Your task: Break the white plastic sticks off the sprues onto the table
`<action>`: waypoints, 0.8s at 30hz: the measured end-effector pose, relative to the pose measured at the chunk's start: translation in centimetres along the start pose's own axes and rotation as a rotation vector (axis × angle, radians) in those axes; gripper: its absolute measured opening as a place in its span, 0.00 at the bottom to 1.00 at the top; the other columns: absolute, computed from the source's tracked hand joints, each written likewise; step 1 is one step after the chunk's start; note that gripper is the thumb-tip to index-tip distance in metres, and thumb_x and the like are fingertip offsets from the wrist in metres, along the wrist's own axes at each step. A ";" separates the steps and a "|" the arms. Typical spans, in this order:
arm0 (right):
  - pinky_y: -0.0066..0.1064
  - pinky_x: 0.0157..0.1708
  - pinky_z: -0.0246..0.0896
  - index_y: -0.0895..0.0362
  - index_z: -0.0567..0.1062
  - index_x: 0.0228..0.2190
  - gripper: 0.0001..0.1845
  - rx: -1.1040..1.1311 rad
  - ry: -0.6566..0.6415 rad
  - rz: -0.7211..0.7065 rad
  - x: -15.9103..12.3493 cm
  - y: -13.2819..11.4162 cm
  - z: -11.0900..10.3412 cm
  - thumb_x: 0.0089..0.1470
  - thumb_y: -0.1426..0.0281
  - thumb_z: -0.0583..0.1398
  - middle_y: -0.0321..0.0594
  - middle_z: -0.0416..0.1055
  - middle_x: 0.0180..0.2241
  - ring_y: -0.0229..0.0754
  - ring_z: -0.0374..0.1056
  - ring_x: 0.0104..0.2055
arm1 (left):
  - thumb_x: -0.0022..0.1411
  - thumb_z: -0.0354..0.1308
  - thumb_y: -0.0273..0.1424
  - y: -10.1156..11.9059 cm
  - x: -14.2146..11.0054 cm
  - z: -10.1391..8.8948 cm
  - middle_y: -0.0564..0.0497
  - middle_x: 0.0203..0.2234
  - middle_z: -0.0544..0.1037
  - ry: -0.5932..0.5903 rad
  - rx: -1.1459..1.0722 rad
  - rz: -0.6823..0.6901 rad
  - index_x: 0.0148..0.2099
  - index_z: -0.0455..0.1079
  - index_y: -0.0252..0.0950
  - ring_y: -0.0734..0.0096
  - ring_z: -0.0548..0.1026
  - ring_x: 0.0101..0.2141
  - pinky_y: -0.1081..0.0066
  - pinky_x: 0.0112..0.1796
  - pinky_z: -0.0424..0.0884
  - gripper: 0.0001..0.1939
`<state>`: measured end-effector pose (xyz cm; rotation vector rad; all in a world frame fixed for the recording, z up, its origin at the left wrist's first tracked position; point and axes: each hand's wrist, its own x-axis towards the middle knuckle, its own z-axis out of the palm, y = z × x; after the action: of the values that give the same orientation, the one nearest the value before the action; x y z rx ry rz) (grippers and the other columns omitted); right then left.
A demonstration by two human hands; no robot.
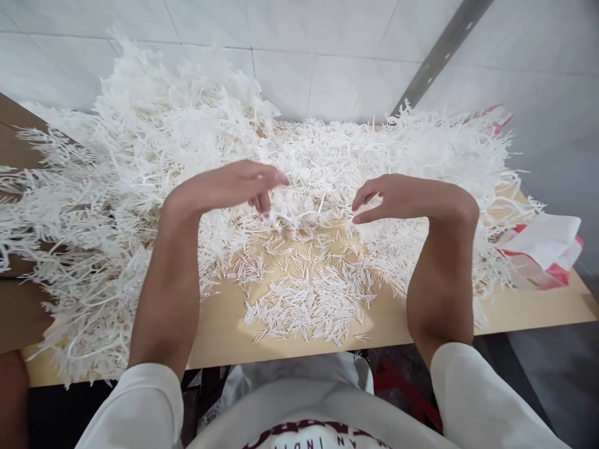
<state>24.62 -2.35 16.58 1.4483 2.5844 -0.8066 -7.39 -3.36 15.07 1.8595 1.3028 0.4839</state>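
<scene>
Over the middle of the table, a white branched plastic strand (299,211) with thin side twigs spans the space between my hands. My left hand (241,185) is bent at the wrist; its lower fingers curl down onto the strand's left end, while one finger points out to the right. At the other end, my right hand (393,197) brings thumb and fingertip close together on the strand, with a gap showing behind the tips. Exactly how the fingertips grip is blurred. Below lies a pile of short loose white sticks (311,302).
A tall tangled heap of white branched strands (154,137) covers the table's left side. Another heap (440,149) lies at right, beside a red and white plastic bag (545,249). The wooden table (224,349) meets a tiled wall (327,75). Cardboard (21,312) stands far left.
</scene>
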 end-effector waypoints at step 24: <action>0.31 0.38 0.63 0.54 0.71 0.33 0.12 0.344 0.781 -0.296 5.3 -5.1 4.1 0.56 0.58 0.60 0.35 0.72 0.34 0.36 0.67 0.36 | 0.62 0.57 0.49 2.0 0.8 3.0 0.50 0.29 0.79 0.008 -0.018 0.044 0.35 0.69 0.36 0.69 0.78 0.32 0.70 0.34 0.69 0.19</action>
<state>16.78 -2.30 13.49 1.7702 3.4397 -0.8797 -3.77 -4.09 14.71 1.8765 1.2616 0.5248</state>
